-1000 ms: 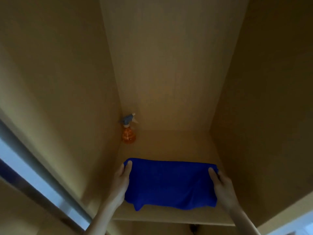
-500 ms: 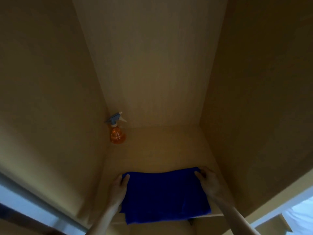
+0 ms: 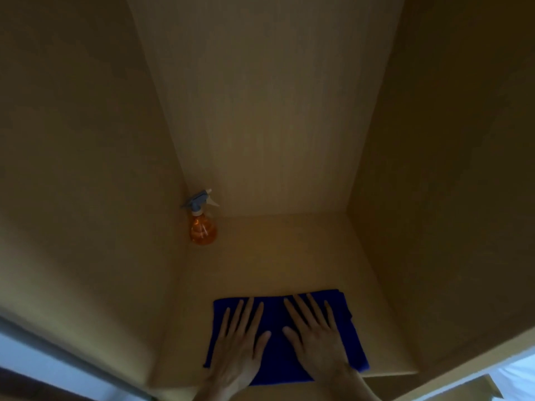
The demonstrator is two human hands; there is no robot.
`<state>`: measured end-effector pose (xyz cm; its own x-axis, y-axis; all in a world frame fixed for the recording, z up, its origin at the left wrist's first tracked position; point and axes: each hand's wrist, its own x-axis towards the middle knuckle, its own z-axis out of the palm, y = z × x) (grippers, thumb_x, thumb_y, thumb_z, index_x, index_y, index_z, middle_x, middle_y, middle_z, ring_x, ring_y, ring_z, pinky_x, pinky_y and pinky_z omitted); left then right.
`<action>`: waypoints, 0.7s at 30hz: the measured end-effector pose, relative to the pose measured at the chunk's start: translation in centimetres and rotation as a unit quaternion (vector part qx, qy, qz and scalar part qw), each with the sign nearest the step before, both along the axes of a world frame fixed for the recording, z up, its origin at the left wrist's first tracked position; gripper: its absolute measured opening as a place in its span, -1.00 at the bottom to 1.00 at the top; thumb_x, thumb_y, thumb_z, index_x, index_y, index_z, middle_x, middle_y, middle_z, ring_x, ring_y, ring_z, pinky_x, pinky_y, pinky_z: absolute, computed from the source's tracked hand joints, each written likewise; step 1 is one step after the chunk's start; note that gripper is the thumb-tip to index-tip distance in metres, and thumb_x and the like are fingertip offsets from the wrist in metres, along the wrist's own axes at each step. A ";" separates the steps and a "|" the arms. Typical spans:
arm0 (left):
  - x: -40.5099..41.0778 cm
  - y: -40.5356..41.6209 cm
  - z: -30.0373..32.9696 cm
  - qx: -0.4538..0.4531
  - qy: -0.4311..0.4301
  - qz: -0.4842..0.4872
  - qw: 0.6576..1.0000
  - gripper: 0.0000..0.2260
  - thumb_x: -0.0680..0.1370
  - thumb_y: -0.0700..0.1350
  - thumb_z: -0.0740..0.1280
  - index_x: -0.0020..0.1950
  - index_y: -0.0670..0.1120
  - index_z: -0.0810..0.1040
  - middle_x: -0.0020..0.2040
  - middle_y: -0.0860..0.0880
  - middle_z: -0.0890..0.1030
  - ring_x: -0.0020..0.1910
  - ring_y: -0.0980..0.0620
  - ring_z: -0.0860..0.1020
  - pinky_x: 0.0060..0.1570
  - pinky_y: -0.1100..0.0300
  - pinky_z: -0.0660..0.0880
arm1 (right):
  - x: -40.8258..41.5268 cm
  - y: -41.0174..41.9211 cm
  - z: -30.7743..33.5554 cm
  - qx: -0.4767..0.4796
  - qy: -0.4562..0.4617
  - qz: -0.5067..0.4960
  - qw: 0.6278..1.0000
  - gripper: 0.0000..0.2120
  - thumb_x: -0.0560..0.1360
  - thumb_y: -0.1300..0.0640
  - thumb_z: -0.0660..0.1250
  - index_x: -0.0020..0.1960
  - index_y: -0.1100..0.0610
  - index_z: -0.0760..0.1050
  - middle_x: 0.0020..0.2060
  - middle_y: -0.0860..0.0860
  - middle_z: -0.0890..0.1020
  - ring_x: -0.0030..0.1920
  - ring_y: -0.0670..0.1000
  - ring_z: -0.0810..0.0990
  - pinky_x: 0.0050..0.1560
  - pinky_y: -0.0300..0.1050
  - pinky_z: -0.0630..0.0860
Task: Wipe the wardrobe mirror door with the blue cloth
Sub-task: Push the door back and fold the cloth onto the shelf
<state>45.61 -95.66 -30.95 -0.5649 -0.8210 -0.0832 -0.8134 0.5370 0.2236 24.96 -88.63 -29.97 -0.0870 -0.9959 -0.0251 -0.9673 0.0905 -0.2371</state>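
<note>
A folded blue cloth (image 3: 276,322) lies flat near the front edge of a wooden wardrobe shelf (image 3: 275,256). My left hand (image 3: 241,340) rests palm down on the cloth's left half with fingers spread. Beside it, my right hand (image 3: 317,337) presses flat on the right half, fingers also apart. Neither hand grips the cloth. A strip of the sliding door (image 3: 43,360) shows at the lower left; its mirror face is out of view.
An orange spray bottle (image 3: 202,227) with a blue-and-white trigger head stands in the back left corner of the shelf. Wooden walls close in the compartment on the left, back and right. A bright white surface (image 3: 518,377) shows at the lower right.
Both hands let go of the cloth's side edges and now lie flat on top of it. The cloth looks narrower, folded in from the right. My view shifted left and down.
</note>
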 end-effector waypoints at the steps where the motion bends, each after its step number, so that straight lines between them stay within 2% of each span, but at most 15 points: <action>1: 0.4 -0.1 0.0 0.000 -0.005 0.007 1.000 -0.47 0.69 0.23 -0.06 0.53 -0.01 0.33 0.52 0.01 0.37 0.48 0.04 0.26 0.44 0.05 0.00 | -0.9 0.3 -0.1 0.006 0.006 -0.007 1.000 -0.44 0.70 -0.28 -0.12 0.51 -0.06 0.41 0.44 -0.07 0.51 0.46 0.02 0.38 0.52 0.05 -0.09; 5: 2.0 -0.3 -0.5 -0.026 -0.043 0.019 0.999 -0.46 0.68 0.24 -0.04 0.56 0.00 0.28 0.52 -0.02 0.36 0.49 0.02 0.24 0.44 0.03 0.00 | -3.6 1.7 -0.8 0.029 0.059 -0.008 0.998 -0.43 0.70 -0.29 -0.09 0.53 -0.04 0.37 0.47 -0.01 0.48 0.49 0.02 0.30 0.52 0.01 -0.07; 9: 1.8 -0.2 -0.2 0.000 -0.034 0.033 0.999 -0.45 0.67 0.25 -0.03 0.56 -0.02 0.28 0.52 -0.03 0.36 0.49 0.02 0.24 0.46 0.05 -0.03 | -3.4 1.6 -0.7 0.061 0.047 -0.031 0.997 -0.40 0.69 -0.30 -0.10 0.51 -0.02 0.42 0.46 0.02 0.49 0.48 0.05 0.41 0.50 0.02 -0.05; 14: 1.8 -0.4 0.0 0.016 -0.056 0.028 0.998 -0.45 0.67 0.26 0.00 0.57 0.00 0.25 0.52 -0.03 0.38 0.50 0.04 0.21 0.45 0.06 -0.04 | -3.2 1.6 -0.3 0.089 0.035 -0.018 0.995 -0.41 0.68 -0.31 -0.08 0.52 -0.03 0.40 0.46 0.00 0.49 0.49 0.02 0.29 0.50 0.02 -0.07; 16: 1.8 -0.1 0.6 0.034 -0.061 0.037 0.997 -0.41 0.66 0.31 -0.08 0.60 0.02 0.14 0.58 -0.04 0.25 0.56 -0.01 0.12 0.47 0.09 -0.13 | -3.2 1.4 -0.5 0.103 0.025 -0.025 0.994 -0.40 0.68 -0.32 -0.09 0.51 -0.02 0.41 0.45 0.01 0.51 0.48 0.03 0.33 0.50 0.02 -0.08; 17: 1.8 0.0 1.2 0.040 -0.051 0.034 0.997 -0.35 0.62 0.37 -0.18 0.62 0.04 0.01 0.62 -0.01 0.07 0.60 0.00 -0.02 0.48 0.12 -0.23 | -3.0 1.4 -0.1 0.109 0.027 -0.032 0.993 -0.37 0.68 -0.33 -0.12 0.53 -0.02 0.38 0.47 0.02 0.48 0.50 0.04 0.35 0.51 0.02 -0.11; 18: 1.7 0.0 1.5 0.025 -0.021 0.027 0.999 -0.28 0.55 0.42 -0.27 0.61 0.07 -0.12 0.61 0.05 -0.13 0.60 0.06 -0.15 0.49 0.16 -0.32 | -3.2 1.4 0.2 0.108 0.033 -0.032 0.993 -0.32 0.66 -0.37 -0.19 0.57 -0.02 0.30 0.53 0.03 0.39 0.54 0.04 0.32 0.51 0.00 -0.19; 19: 1.6 0.1 2.2 0.043 0.016 0.035 0.998 -0.23 0.49 0.45 -0.30 0.61 0.08 -0.18 0.58 0.10 -0.24 0.57 0.12 -0.22 0.50 0.18 -0.34 | -3.4 1.4 0.8 0.101 0.032 -0.016 0.994 -0.24 0.61 -0.42 -0.31 0.63 -0.03 0.13 0.61 0.01 0.18 0.60 0.01 0.17 0.51 -0.02 -0.30; 20: 1.5 0.2 2.9 0.072 0.043 0.049 0.995 -0.21 0.48 0.44 -0.24 0.62 0.06 -0.15 0.56 0.13 -0.25 0.56 0.16 -0.21 0.52 0.18 -0.27 | -3.6 1.3 1.1 0.086 0.033 0.008 0.996 -0.15 0.50 -0.46 -0.43 0.65 -0.06 -0.06 0.63 -0.03 -0.06 0.63 -0.01 -0.05 0.50 -0.03 -0.41; 21: 1.4 0.4 3.9 0.093 0.072 0.072 0.990 -0.25 0.54 0.40 -0.14 0.63 0.03 -0.09 0.59 0.15 -0.17 0.57 0.16 -0.13 0.54 0.18 -0.15 | -3.9 1.2 1.8 0.105 0.017 0.019 0.994 -0.06 0.38 -0.48 -0.51 0.65 -0.07 -0.19 0.61 -0.08 -0.20 0.63 -0.01 -0.20 0.52 -0.02 -0.43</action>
<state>47.04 -95.23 -27.07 -0.4596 -0.8721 -0.1679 -0.8310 0.3555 0.4279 21.11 -87.43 -28.13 -0.0538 -0.9715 -0.2311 -0.9780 0.0980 -0.1842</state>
